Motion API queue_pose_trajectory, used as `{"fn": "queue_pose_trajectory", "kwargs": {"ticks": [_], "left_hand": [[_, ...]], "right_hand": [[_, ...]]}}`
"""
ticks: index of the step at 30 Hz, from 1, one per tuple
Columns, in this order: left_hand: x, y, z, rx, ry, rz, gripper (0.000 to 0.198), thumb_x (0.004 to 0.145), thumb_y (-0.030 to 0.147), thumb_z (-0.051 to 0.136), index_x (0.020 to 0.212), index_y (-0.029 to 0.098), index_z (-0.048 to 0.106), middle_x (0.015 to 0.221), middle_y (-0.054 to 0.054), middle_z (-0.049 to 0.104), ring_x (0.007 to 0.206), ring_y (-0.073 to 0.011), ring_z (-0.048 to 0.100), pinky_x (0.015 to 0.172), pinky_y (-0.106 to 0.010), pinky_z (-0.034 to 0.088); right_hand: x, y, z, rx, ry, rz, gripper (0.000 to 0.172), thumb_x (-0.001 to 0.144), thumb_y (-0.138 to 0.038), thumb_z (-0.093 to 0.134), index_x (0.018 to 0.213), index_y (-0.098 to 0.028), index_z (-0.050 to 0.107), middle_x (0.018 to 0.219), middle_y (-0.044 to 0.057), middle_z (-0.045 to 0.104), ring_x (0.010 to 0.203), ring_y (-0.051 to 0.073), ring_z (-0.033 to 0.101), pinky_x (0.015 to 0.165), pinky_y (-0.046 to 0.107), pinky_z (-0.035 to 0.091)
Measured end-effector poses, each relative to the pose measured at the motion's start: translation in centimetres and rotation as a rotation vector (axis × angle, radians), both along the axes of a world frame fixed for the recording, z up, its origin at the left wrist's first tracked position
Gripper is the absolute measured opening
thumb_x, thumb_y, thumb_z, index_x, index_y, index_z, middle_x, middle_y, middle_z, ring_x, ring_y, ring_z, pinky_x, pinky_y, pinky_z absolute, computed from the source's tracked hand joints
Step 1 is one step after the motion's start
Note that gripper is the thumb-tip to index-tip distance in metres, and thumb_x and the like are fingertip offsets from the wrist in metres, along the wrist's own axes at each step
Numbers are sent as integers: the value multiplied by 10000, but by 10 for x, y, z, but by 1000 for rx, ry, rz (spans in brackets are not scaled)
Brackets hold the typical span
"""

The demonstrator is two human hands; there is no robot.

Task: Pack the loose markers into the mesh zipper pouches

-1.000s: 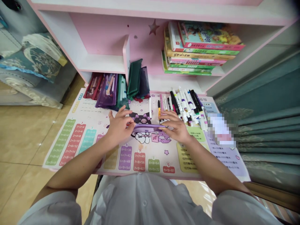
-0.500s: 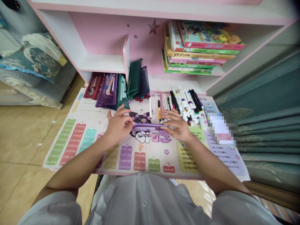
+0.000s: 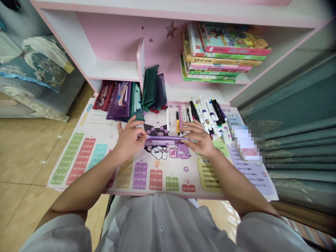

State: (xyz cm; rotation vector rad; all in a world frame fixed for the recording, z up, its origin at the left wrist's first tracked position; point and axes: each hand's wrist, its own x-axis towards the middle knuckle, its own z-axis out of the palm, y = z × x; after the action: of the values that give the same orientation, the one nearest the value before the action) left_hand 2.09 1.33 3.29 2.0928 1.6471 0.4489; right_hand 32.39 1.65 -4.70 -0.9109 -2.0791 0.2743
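A flat purple pencil pouch [image 3: 165,141] lies lengthwise across the printed desk mat [image 3: 162,166]. My left hand [image 3: 128,139] grips its left end, and my right hand [image 3: 201,139] has its fingers over its right end. Under the pouch is a cartoon picture on the mat. Just beyond the pouch lie a white pen [image 3: 167,120] and a yellow-and-black marker [image 3: 177,122]. A bunch of markers [image 3: 207,117] lies close beyond my right hand.
Several fabric pencil pouches [image 3: 119,101] and green pouches [image 3: 150,87] stand against the pink-and-white shelf unit [image 3: 110,73]. Stacked books [image 3: 223,52] fill its right side. A teal curtain [image 3: 301,157] hangs right; a tiled floor [image 3: 23,154] and cushioned sofa [image 3: 34,70] lie left.
My left hand has slid a little leftward, and the pouch's left end has moved with it. My right hand has barely moved, and the whole view has shifted slightly.
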Motion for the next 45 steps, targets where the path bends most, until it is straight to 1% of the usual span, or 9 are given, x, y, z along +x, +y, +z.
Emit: {"fn": "queue_pose_trajectory", "kwargs": {"ticks": [5,14,18,23,27,32,39,45], "left_hand": [[-3,2,-1,25,0,7,210,857,222,608,648,218,626,1341,-43,659,1461,-349,373,1153,-776,119],[-12,7,-1,22,14,44,198,840,230,615,643,215,635,1341,-45,653,1450,-373,388,1142,-790,128],[-13,9,1,15,31,50,199,844,232,616,646,221,635,1327,-43,664,1451,-356,392,1133,-786,157],[-16,11,6,0,46,72,214,834,243,624,621,218,637,1317,-32,672,1429,-384,414,1126,-783,192],[-20,13,7,-13,63,89,189,827,243,642,639,231,660,1328,-23,670,1431,-367,418,1146,-766,189],[-24,16,7,-14,90,101,167,830,259,648,674,230,699,1345,-20,664,1425,-360,426,1166,-743,194],[-27,18,8,-23,83,107,170,823,242,661,655,223,675,1351,-30,660,1431,-355,420,1152,-758,193],[-31,20,8,-37,71,116,177,800,236,660,624,215,670,1330,-41,670,1408,-371,442,1154,-759,172]], "right_hand": [[2,1,1,-3,-2,-22,104,841,-336,722,744,-301,706,1058,-25,771,1172,257,668,1133,552,400],[4,1,2,14,-21,-26,80,830,-308,740,759,-299,704,1040,-7,775,1150,268,679,1133,576,391],[4,1,4,9,-23,-29,96,828,-312,739,742,-295,701,1025,-12,775,1136,269,683,1134,572,391],[4,2,4,25,-19,-18,89,821,-295,753,749,-289,701,1039,-7,776,1132,269,685,1133,564,393],[5,2,2,26,-18,-8,73,821,-280,756,768,-282,705,1052,-3,774,1143,268,683,1136,567,386],[5,2,2,23,-14,-9,79,833,-303,749,770,-279,708,1051,0,776,1140,268,685,1136,568,389],[5,2,2,27,-16,-8,64,840,-299,743,787,-285,709,1055,-2,775,1142,262,685,1135,574,395],[4,2,3,33,-24,-11,84,845,-297,737,772,-277,700,1043,8,777,1132,265,691,1123,573,401]]}}
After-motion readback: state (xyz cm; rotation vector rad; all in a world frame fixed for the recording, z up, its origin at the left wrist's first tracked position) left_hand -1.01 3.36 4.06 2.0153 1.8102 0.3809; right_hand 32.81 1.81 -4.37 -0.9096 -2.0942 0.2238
